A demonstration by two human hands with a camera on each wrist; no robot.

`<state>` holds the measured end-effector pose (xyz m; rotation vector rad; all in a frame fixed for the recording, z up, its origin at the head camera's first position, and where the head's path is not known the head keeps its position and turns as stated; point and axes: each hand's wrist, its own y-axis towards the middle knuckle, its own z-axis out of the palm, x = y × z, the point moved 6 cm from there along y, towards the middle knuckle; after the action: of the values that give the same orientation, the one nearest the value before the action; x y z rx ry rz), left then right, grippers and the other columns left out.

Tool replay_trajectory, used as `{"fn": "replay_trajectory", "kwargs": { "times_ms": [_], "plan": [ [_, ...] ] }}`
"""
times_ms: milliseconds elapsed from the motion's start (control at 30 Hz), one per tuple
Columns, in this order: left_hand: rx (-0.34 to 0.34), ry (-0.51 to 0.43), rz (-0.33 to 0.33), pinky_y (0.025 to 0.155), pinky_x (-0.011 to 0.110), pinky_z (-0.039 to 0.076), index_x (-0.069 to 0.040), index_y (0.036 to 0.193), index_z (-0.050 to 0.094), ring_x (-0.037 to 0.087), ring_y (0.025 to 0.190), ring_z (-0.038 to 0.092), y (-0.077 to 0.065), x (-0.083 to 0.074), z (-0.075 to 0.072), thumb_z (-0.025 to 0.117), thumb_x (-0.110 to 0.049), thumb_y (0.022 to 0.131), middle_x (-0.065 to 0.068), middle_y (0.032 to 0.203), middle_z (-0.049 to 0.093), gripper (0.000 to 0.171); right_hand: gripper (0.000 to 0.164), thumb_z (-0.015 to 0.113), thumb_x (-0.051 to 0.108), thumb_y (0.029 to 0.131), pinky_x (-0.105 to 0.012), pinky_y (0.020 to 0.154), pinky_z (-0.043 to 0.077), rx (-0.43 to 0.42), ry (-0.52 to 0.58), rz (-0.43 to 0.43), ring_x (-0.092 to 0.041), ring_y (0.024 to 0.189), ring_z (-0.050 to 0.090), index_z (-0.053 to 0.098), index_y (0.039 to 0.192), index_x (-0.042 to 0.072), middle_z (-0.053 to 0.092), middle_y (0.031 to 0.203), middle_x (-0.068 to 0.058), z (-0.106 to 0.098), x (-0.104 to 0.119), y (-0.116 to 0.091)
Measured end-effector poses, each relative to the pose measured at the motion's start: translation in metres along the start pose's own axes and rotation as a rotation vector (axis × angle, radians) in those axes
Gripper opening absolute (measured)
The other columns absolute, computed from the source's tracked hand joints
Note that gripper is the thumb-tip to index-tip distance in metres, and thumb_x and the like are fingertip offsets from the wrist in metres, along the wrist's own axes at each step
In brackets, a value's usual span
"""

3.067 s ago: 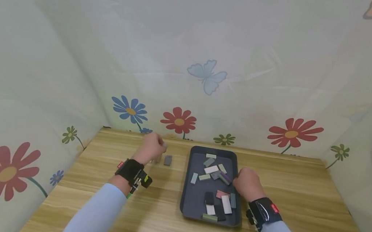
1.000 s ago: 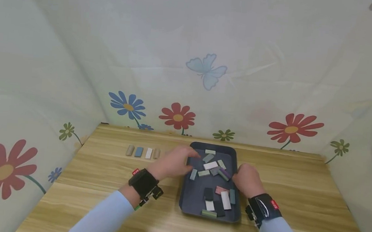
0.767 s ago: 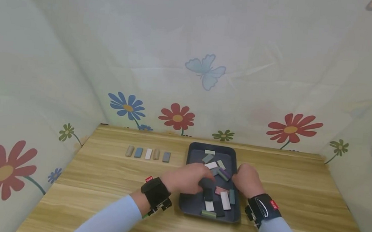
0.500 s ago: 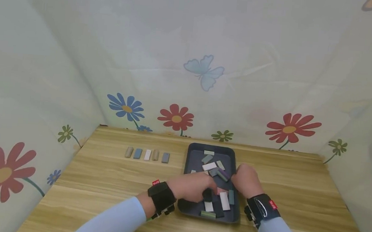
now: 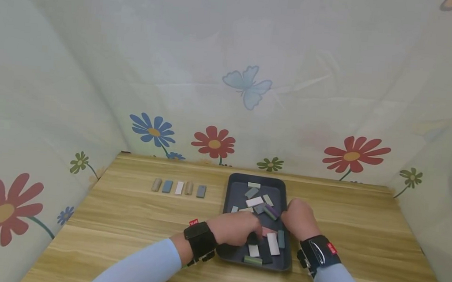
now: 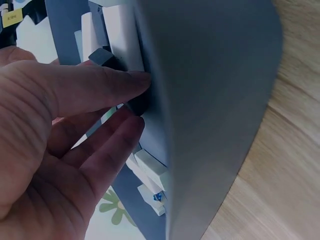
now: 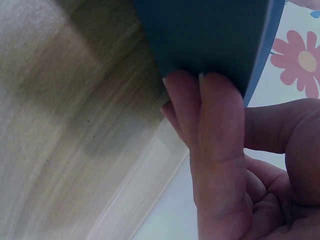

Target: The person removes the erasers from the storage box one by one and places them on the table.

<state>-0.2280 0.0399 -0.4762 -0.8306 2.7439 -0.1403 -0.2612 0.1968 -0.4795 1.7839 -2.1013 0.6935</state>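
Note:
A dark rectangular tray holds several small oblong blocks in white, pale green, grey, pink and black. My left hand reaches into its near half, and the thumb and fingers pinch a small black block. In the head view most of that block is behind the fingers. At the tray's right side my right hand grips the rim; the right wrist view shows its fingertips against the outer wall. A white block and a pink block lie close to the left fingertips.
Left of the tray, a spaced row on the wooden table has two tan blocks, a blue block, a white block and a grey block. A flower-printed cloth stands behind the table.
My left hand has come from the row on the table into the tray, moved toward its near half and closed on the black block. The right hand stays at the tray's rim.

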Motion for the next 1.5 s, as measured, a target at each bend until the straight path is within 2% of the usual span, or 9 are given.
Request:
{"fn": "replay_trajectory", "kwargs": {
  "times_ms": [233,433,533,667,867,1033,1233,1367,1500],
  "plan": [
    [-0.029,-0.001,0.019,0.08,0.016,0.048,-0.027,0.097,0.072,-0.005,0.087,0.056,-0.004,0.006,0.001,0.069,-0.002,0.075,-0.017,0.095,0.067,0.034,0.01,0.057,0.009,0.08,-0.029,0.046,0.039,0.02,0.01,0.018,-0.021,0.056,0.052,0.062,0.079,0.0,0.055,0.066,-0.01,0.002,0.001,-0.001],
    [-0.18,-0.032,0.017,0.083,0.017,0.047,-0.024,0.102,0.071,-0.003,0.092,0.058,-0.019,0.018,-0.02,0.071,-0.007,0.076,-0.016,0.097,0.067,0.031,0.012,0.057,0.009,0.081,-0.029,0.047,0.04,0.034,0.012,0.027,-0.021,0.057,0.053,0.063,0.083,-0.002,0.056,0.069,-0.01,0.001,0.001,-0.002],
    [-0.271,-0.068,-0.073,0.084,0.021,0.048,-0.022,0.106,0.07,0.002,0.096,0.058,-0.031,0.03,-0.039,0.07,-0.011,0.079,-0.011,0.102,0.067,0.029,0.011,0.057,0.009,0.081,-0.029,0.046,0.04,0.03,0.011,0.023,-0.021,0.057,0.053,0.062,0.082,-0.001,0.056,0.068,-0.01,0.0,0.001,-0.002],
    [-0.368,-0.186,-0.256,0.082,0.025,0.051,-0.019,0.112,0.066,0.008,0.099,0.058,-0.05,0.055,-0.058,0.068,-0.015,0.082,-0.006,0.108,0.065,0.031,0.01,0.057,0.008,0.08,-0.029,0.046,0.04,0.027,0.017,0.016,-0.021,0.056,0.053,0.062,0.08,-0.001,0.056,0.067,-0.01,-0.002,0.003,-0.003],
    [-0.531,-0.29,-0.473,0.066,0.026,0.05,-0.016,0.106,0.066,0.012,0.08,0.059,-0.085,0.094,-0.069,0.068,-0.018,0.083,-0.003,0.095,0.065,0.023,0.011,0.057,0.008,0.081,-0.029,0.046,0.04,0.035,0.016,0.017,-0.021,0.056,0.053,0.062,0.081,-0.002,0.056,0.067,-0.01,-0.003,0.006,-0.006],
    [-0.633,-0.329,-0.642,0.065,0.027,0.049,-0.014,0.097,0.068,0.01,0.075,0.058,-0.107,0.12,-0.059,0.069,-0.021,0.082,-0.001,0.089,0.066,0.017,0.011,0.057,0.008,0.081,-0.029,0.046,0.041,0.036,0.014,0.022,-0.022,0.057,0.053,0.062,0.082,-0.002,0.056,0.068,-0.011,-0.003,0.007,-0.007],
    [-0.638,-0.353,-0.792,0.061,0.027,0.049,-0.004,0.1,0.068,0.011,0.069,0.06,-0.118,0.128,-0.036,0.07,-0.023,0.081,0.008,0.093,0.069,0.028,0.012,0.057,0.008,0.081,-0.029,0.046,0.041,0.036,0.003,0.02,-0.022,0.057,0.053,0.062,0.082,-0.002,0.056,0.068,-0.011,-0.002,0.005,-0.006],
    [-0.663,-0.332,-0.819,0.058,0.026,0.048,-0.001,0.101,0.063,0.012,0.066,0.059,-0.12,0.131,-0.022,0.073,-0.021,0.077,0.011,0.091,0.068,0.033,0.012,0.057,0.008,0.081,-0.029,0.046,0.041,0.033,0.002,0.016,-0.021,0.056,0.053,0.062,0.08,-0.002,0.056,0.067,-0.011,-0.001,0.004,-0.005],
    [-0.662,-0.377,-0.82,0.047,0.026,0.044,-0.004,0.101,0.055,0.013,0.055,0.055,-0.119,0.134,-0.01,0.072,-0.016,0.074,0.005,0.072,0.061,0.035,0.011,0.057,0.008,0.081,-0.029,0.046,0.041,0.031,0.003,0.011,-0.021,0.056,0.053,0.062,0.08,-0.002,0.056,0.067,-0.011,-0.001,0.005,-0.005]
  ]
}}
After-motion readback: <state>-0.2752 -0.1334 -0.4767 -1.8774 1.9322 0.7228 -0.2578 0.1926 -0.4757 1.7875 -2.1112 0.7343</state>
